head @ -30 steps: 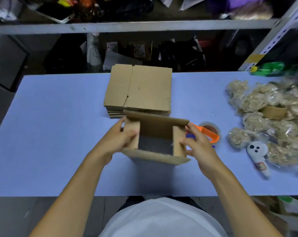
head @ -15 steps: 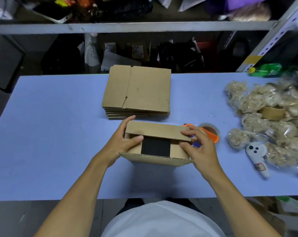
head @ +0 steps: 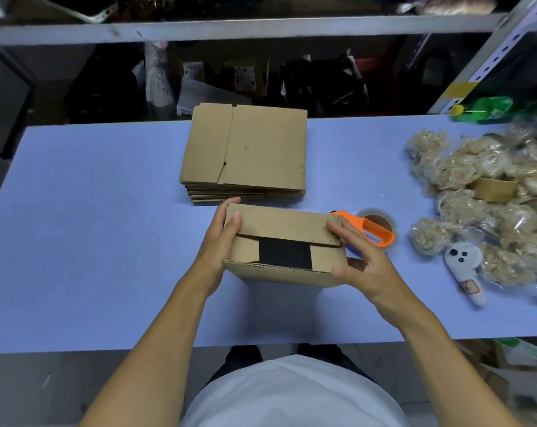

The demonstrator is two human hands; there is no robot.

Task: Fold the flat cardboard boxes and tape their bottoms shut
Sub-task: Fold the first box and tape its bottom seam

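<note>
Matt brown corrugated cardboard box (head: pixel 287 241); smooth matt blue table (head: pixel 91 241); glossy orange plastic tape dispenser (head: pixel 372 231).

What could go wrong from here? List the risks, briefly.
1. The near flap of the box is not yet folded, and a dark gap shows; if the left hand or right hand lets go, the far flap may spring up.
2. The tape dispenser lies just behind the right hand; reaching for it leaves one hand on the flaps.
3. The flat stack lies close behind and could get nudged.
</note>
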